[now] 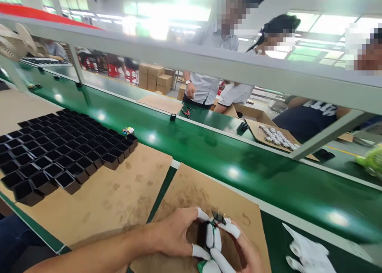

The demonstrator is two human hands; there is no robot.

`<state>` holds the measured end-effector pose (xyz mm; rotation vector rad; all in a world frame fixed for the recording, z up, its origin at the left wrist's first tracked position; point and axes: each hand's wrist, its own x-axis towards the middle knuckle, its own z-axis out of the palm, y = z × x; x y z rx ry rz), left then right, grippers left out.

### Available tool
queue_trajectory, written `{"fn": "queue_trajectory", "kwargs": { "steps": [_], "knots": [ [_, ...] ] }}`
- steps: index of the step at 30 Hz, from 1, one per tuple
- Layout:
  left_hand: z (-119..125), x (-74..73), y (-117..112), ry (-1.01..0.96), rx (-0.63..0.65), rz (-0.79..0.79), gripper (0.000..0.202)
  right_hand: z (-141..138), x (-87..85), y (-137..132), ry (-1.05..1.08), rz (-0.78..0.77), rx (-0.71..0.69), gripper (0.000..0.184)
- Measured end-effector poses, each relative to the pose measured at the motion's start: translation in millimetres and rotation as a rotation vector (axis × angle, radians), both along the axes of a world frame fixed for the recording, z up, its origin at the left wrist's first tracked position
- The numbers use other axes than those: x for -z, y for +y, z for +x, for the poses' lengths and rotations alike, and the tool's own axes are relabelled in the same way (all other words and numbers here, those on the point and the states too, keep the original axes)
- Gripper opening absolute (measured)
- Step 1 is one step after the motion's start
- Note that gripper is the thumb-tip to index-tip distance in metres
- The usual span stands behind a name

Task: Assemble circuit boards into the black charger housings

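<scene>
My left hand [176, 233] and my right hand [238, 247] meet at the bottom centre over a brown cardboard sheet [191, 189]. Both wear white finger cots. Together their fingertips pinch a small black electronic part with red and green wires [217, 218]. The lower half of the part is hidden by my fingers. To the left lies a black plastic tray [56, 153] with several empty square cells, with a small coloured component [129, 130] at its far corner.
A green conveyor belt [238, 161] runs across behind the cardboard under a grey frame bar [209, 66]. White gloves [310, 253] lie at the lower right. Three people stand or sit beyond the belt, near cardboard with several white parts [277, 137] and stacked boxes [155, 78].
</scene>
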<state>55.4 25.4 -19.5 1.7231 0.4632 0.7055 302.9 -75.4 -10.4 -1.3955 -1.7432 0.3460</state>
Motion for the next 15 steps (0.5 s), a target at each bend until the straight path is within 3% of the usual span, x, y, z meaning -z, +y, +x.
{"fn": "queue_trajectory", "kwargs": {
  "steps": [7,15],
  "knots": [
    [-16.5,-13.0,-11.4,-0.096,0.065,-0.121,0.056,-37.9,-38.6,-3.2,0.033,-0.067,-0.162,0.057],
    [-18.3,-15.5,-14.6,-0.195,0.112,-0.047,0.044,-41.0,-46.4,-8.7,0.042,-0.040,-0.222,0.056]
  ]
}}
